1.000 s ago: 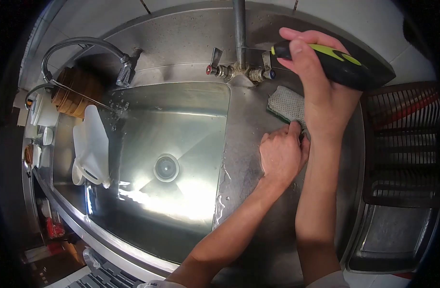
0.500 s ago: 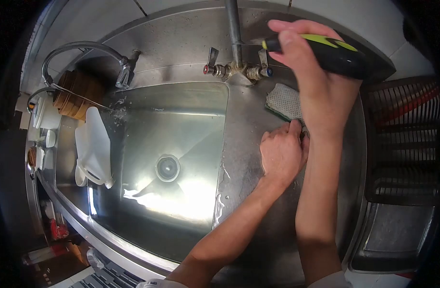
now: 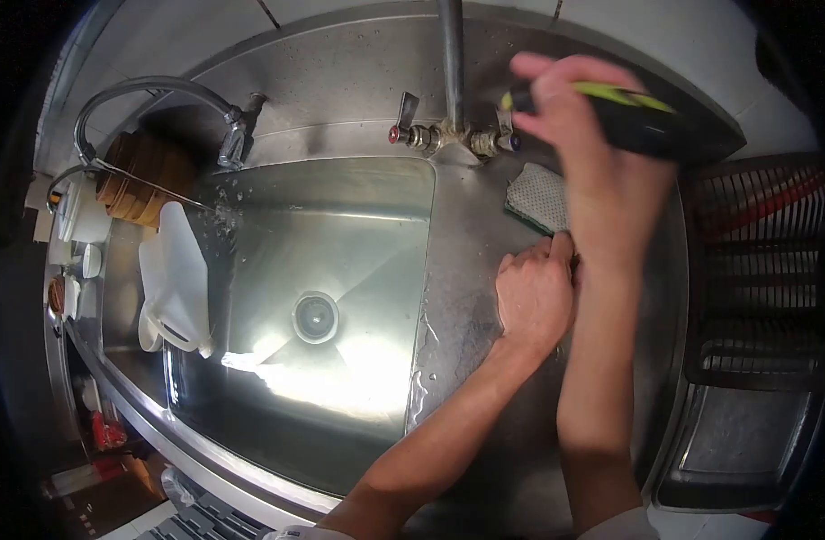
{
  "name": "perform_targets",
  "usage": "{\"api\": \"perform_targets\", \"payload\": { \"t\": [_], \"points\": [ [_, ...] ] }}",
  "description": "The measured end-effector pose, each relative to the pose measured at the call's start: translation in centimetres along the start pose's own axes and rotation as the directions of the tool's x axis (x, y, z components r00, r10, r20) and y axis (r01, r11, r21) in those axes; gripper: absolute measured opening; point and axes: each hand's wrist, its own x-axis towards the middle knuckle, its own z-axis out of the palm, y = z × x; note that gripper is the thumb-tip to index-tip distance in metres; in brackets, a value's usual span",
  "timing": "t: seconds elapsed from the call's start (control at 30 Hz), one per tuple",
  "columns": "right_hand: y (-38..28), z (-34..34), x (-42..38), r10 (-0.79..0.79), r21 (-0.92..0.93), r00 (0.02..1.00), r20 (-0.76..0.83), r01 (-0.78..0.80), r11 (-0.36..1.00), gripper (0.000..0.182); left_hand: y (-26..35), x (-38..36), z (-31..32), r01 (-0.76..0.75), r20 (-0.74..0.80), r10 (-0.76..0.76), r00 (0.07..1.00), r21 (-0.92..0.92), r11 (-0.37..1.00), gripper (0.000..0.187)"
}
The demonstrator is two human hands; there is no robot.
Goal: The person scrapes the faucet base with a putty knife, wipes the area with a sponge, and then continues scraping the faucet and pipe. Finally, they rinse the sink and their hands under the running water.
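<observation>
My right hand [image 3: 579, 130] is raised over the drainboard and closed around a black tool with lime-green trim [image 3: 651, 130]. It is smeared by motion, and its thin end points left, towards the taps. Lower down, my left hand [image 3: 536, 288] is a closed fist against the steel drainboard [image 3: 471, 297]. Its fingertips go out of sight behind my right forearm, and I cannot tell what they hold. Just above the knuckles lies a sponge [image 3: 538, 198] with a pale mesh top and a green underside.
To the left is the steel sink basin [image 3: 367, 270] with its drain [image 3: 315, 318]. A mixer tap [image 3: 453, 139] rises behind. White plastic jug [image 3: 174, 279] and brown wooden stack [image 3: 147, 180] stand at the far left. A dark dish rack [image 3: 763, 234] and metal tray [image 3: 745, 436] are right.
My right hand and the black tool have shifted slightly and are now blurred. The whole view has drifted a little, while my left hand keeps its place by the sponge.
</observation>
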Motion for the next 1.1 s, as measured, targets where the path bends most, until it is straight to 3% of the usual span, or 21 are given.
{"api": "perform_targets", "payload": {
  "t": [0.03,0.17,0.27,0.37,0.4,0.5,0.6,0.63,0.67,0.73,0.77,0.8,0.83,0.87,0.97,1.07,1.1],
  "points": [
    [-0.6,-0.2,0.4,-0.069,-0.04,0.997,0.024,0.07,0.997,0.008,0.0,0.1,0.0,0.002,-0.013,-0.002,1.0,0.0,1.0,0.019],
    [0.5,-1.1,0.9,-0.066,0.041,0.998,-0.004,0.066,0.997,0.009,0.3,0.0,0.2,-0.003,-0.055,0.002,0.999,-0.019,1.0,0.019],
    [-1.0,-1.2,0.6,-0.036,-0.153,0.989,0.141,0.058,0.987,0.02,0.3,0.0,0.2,-0.004,-0.073,0.003,0.997,-0.02,1.0,0.018],
    [-1.1,-1.9,1.0,0.062,-0.162,0.988,0.14,-0.039,0.986,0.027,0.5,0.1,0.2,0.014,-0.088,-0.02,0.996,-0.074,0.997,0.015],
    [-1.5,-2.3,1.1,0.116,-0.239,0.983,0.143,-0.08,0.968,0.029,0.6,0.2,0.1,0.021,-0.098,-0.031,0.995,-0.101,0.995,0.013],
    [-2.4,-3.4,1.5,0.25,-0.428,0.956,0.155,-0.163,0.889,0.038,0.4,0.3,0.0,0.042,-0.162,-0.077,0.984,-0.208,0.977,0.015],
    [-2.5,-4.1,0.7,0.23,-0.452,0.956,0.182,-0.126,0.883,0.032,-0.4,0.8,-0.4,0.121,-0.212,-0.257,0.943,-0.503,0.856,0.015],
    [-2.6,-4.0,-0.1,0.264,-0.383,0.95,0.165,-0.185,0.905,0.025,-1.0,1.2,-0.7,0.114,-0.172,-0.29,0.941,-0.649,0.752,0.017],
    [-2.6,-4.1,-1.1,0.285,-0.369,0.948,0.142,-0.217,0.904,0.023,-1.5,1.6,-0.9,0.126,-0.085,-0.336,0.938,-0.819,0.56,0.017],
    [-2.6,-4.7,-3.3,0.33,-0.344,0.939,0.1,-0.279,0.897,0.022,-2.3,2.4,-2.1,0.143,0.107,-0.354,0.929,-0.987,0.075,0.019],
    [-2.7,-5.1,-4.5,0.369,-0.282,0.922,0.119,-0.324,0.903,0.024,-2.9,2.5,-2.5,0.114,0.13,-0.309,0.942,-0.991,-0.068,0.03],
    [-2.6,-5.5,-5.6,0.406,-0.22,0.903,0.143,-0.371,0.902,0.027,-3.3,2.3,-2.5,0.208,0.295,-0.289,0.911,-0.932,-0.297,0.035],
    [-2.1,-6.0,-6.5,0.375,-0.235,0.918,0.13,-0.339,0.911,0.035,-3.3,2.2,-2.7,0.2,0.316,-0.281,0.906,-0.906,-0.374,0.033],
    [-2.6,-6.8,-7.0,0.474,-0.216,0.872,0.124,-0.443,0.87,0.038,-3.2,2.3,-2.8,0.191,0.336,-0.271,0.902,-0.873,-0.449,0.031],
    [-4.9,-8.6,-6.7,0.7,-0.225,0.703,0.126,-0.667,0.711,0.053,-3.0,2.7,-2.9,0.272,0.345,-0.354,0.869,-0.932,-0.239,0.024],
    [-6.5,-10.4,-4.4,0.649,-0.609,0.648,0.398,-0.342,0.715,0.053,-2.6,2.7,-2.9,0.254,0.301,-0.405,0.863,-0.953,-0.166,0.022],
    [-7.1,-9.7,-3.8,0.697,-0.679,0.62,0.36,-0.339,0.652,0.05,-2.7,2.7,-2.8,0.246,0.275,-0.412,0.869,-0.962,-0.121,0.024]
  ]
}}
